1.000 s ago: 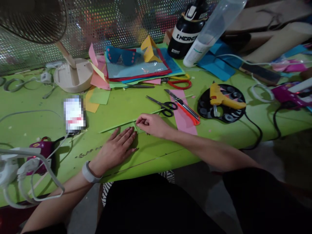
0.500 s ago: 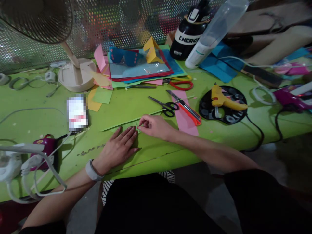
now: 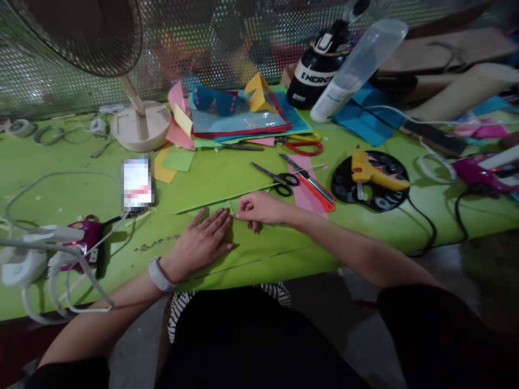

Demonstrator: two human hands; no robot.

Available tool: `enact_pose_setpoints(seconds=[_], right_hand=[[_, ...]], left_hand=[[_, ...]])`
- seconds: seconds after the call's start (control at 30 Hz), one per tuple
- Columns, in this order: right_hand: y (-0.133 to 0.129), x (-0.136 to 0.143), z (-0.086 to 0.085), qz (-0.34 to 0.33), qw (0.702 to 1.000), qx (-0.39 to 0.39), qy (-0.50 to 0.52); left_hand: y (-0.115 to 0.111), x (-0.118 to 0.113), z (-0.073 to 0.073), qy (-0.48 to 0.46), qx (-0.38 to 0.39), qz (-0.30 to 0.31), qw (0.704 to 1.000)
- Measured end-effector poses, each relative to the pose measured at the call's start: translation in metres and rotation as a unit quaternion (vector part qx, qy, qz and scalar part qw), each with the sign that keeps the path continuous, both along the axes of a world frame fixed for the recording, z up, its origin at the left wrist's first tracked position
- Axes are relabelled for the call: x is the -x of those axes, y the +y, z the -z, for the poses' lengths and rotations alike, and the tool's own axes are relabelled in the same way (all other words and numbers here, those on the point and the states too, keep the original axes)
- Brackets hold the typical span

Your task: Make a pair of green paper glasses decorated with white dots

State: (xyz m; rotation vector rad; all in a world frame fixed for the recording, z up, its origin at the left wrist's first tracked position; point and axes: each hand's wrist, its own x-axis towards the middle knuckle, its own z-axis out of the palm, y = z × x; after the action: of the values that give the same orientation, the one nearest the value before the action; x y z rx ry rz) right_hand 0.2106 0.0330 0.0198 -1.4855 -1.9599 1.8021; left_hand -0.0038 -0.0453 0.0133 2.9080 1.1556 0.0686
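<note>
flat green paper [image 3: 231, 206], partly covered

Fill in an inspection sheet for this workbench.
Surface: green tabletop, dark marks near the left hand.
Job's things: green strip in front of that hand; black-handled scissors by its right end; orange cutter partly over pink paper.
Clutter: yellow glue gun on a black tray; stacked sheets under blue paper glasses.
Hands: left palm down; right hand beside it, fingers curled, grip unclear.
Cables: white cables bunched at left; black cable looping at right.
Surroundings: fan, black bottle, perforated panel behind.
</note>
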Motion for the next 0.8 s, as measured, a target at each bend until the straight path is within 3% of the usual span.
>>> enact_pose_setpoints(seconds=[0.23,0.43,0.6,0.7,0.73,0.8], right_hand=[[0.002,0.001,-0.006,-0.020,1.000,0.011,0.013],[0.000,0.001,-0.010,-0.021,1.000,-0.004,-0.014],[0.000,-0.001,-0.008,-0.025,1.000,0.003,0.000],[0.000,-0.001,-0.004,-0.022,1.000,0.008,0.018],[0.001,-0.001,-0.003,-0.021,0.999,0.008,0.024],[0.001,-0.001,-0.002,-0.022,0.999,0.005,0.027]], left_hand=[[-0.001,0.004,-0.001,0.002,-0.002,0.007,1.000],[-0.011,0.023,-0.006,0.006,-0.026,0.000,1.000],[-0.016,0.024,-0.021,-0.023,-0.026,-0.031,0.999],[-0.008,0.003,-0.033,-0.064,0.045,-0.174,0.982],[-0.003,-0.005,-0.035,-0.088,0.095,-0.220,0.967],[0.009,-0.019,-0.035,-0.128,0.265,-0.243,0.924]])
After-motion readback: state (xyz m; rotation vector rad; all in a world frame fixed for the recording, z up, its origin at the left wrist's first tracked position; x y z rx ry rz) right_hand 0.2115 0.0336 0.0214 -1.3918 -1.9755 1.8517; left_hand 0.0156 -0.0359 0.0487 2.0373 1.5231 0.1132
